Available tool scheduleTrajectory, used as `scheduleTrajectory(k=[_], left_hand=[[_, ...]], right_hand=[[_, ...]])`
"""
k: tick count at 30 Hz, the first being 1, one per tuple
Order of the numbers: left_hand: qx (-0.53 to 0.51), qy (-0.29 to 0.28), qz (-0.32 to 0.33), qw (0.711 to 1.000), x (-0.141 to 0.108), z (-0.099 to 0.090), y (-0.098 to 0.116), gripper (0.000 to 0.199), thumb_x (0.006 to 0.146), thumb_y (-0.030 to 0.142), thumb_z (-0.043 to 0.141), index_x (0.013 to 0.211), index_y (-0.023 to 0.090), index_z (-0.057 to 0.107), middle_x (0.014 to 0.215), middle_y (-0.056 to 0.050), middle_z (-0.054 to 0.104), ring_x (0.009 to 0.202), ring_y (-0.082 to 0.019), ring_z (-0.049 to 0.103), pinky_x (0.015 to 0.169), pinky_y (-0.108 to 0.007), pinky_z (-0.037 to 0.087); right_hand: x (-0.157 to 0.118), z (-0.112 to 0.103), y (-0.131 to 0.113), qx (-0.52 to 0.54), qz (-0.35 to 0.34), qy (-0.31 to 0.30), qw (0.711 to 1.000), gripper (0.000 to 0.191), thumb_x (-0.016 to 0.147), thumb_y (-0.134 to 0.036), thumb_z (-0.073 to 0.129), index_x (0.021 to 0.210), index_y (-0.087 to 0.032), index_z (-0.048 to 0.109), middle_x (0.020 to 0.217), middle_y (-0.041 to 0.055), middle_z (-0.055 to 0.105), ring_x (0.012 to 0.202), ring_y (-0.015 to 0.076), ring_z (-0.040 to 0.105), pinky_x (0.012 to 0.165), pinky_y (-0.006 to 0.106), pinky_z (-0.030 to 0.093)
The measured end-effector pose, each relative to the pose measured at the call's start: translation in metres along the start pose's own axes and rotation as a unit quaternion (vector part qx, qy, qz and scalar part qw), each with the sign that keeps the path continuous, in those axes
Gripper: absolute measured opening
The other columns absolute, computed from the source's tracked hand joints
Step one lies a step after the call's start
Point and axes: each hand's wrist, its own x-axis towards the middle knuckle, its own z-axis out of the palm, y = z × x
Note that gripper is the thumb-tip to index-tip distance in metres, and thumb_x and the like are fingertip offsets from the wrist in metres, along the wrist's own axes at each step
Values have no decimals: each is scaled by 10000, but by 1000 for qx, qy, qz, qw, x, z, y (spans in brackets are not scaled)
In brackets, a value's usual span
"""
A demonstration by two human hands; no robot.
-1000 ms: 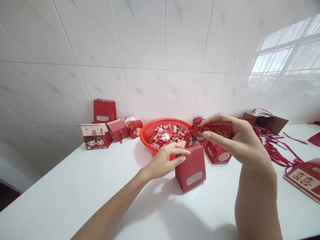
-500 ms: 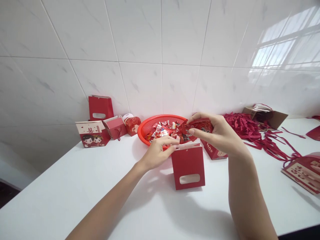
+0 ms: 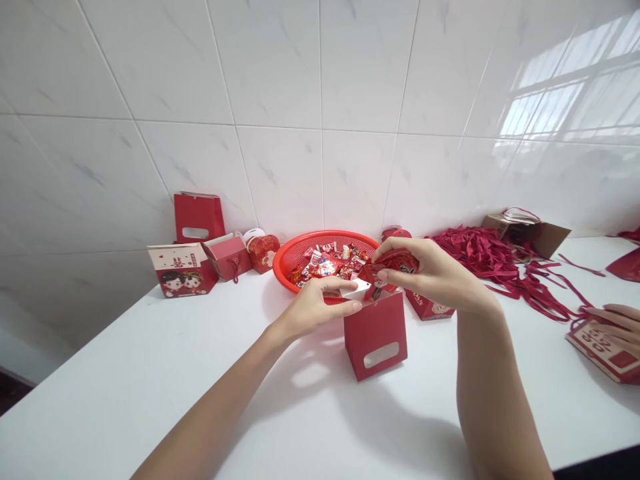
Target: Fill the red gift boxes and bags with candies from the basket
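Note:
A red box (image 3: 376, 333) with an oval window stands upright on the white table in front of the basket. My left hand (image 3: 320, 303) pinches a pale flap at the left of the box's top edge. Above the box's opening, my right hand (image 3: 425, 270) grips red candy packets (image 3: 387, 268), whose lower ends are at the box's mouth. Just behind, a red plastic basket (image 3: 286, 257) holds many wrapped candies (image 3: 327, 265).
Several red boxes, including a printed one (image 3: 184, 275), stand at the left by the wall. Dark red ribbons (image 3: 473, 253) and an open brown box (image 3: 547, 237) lie at the right. Another person's hand (image 3: 617, 321) touches a printed box (image 3: 600, 347) at the right edge.
The candy packets have come down to the box's mouth in my right hand. My left hand has taken hold of the flap, and the box has turned slightly. Another person's hand has appeared at the right.

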Motion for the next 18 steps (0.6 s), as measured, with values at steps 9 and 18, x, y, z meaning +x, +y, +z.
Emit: scheduleTrajectory(k=[9, 18], left_hand=[[26, -25, 12, 999, 1, 2, -1, 487, 744, 438, 800, 1178, 232, 722, 1274, -78, 699, 1239, -308, 598, 1059, -447, 479], [-36, 4, 150, 988, 1, 3, -4, 150, 804, 315, 751, 833, 210, 647, 1131, -57, 678, 1119, -219, 628, 1039, -402, 479]], right_hand=[[2, -1, -1, 16, -22, -61, 998, 106, 889, -190, 606, 977, -194, 665, 948, 39, 720, 874, 192, 684, 765, 307, 538], [1, -6, 2, -23, -44, -100, 994, 92, 907, -173, 582, 965, -197, 649, 900, 17, 701, 800, 157, 645, 702, 267, 509]])
